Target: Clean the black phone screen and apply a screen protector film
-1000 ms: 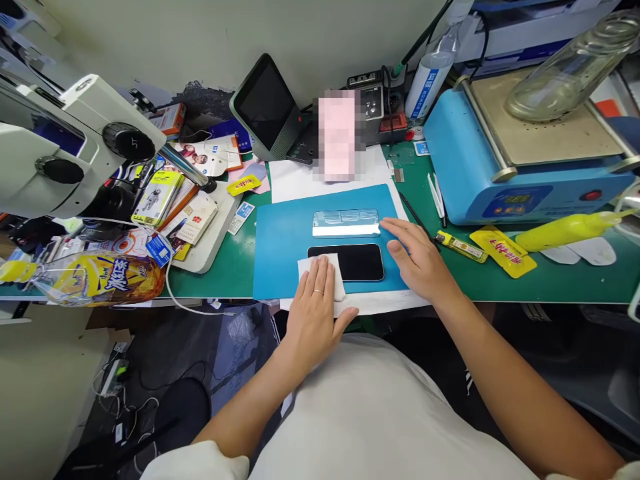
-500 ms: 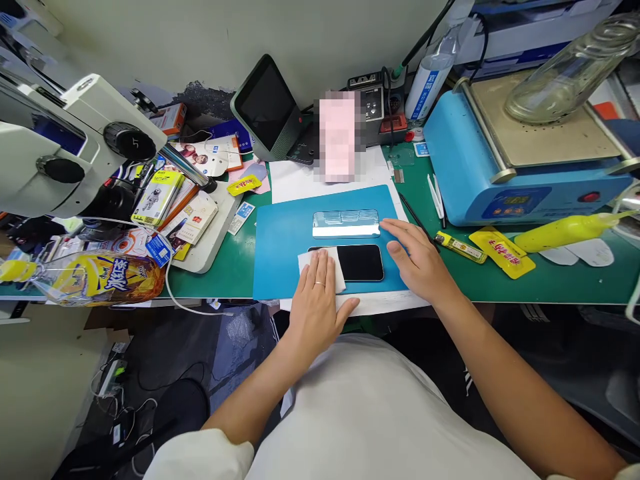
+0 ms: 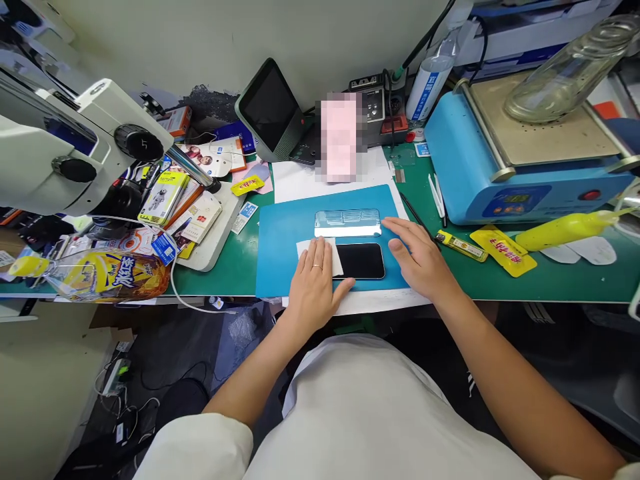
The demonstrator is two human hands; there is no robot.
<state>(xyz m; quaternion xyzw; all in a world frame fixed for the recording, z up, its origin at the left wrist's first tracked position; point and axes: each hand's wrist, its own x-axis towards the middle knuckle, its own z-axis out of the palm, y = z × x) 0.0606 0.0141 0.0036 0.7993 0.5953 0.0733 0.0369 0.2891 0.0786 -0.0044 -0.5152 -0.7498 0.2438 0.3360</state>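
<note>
Left hand [image 3: 315, 287], flat, presses white wipe [image 3: 304, 248] onto 9 o'clock end of phone [image 3: 363, 261], long axis 9–3; right hand [image 3: 417, 261], open and empty, apparently touches its 3 o'clock end.

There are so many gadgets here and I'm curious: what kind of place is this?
Probably a phone repair bench: a black-screened phone lies on a blue work mat, near a white microscope and a blue flat-topped machine.

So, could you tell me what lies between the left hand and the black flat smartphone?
A white square cloth lies under the left hand, over the left end of the black flat smartphone on the blue mat, as the head view shows.
</note>
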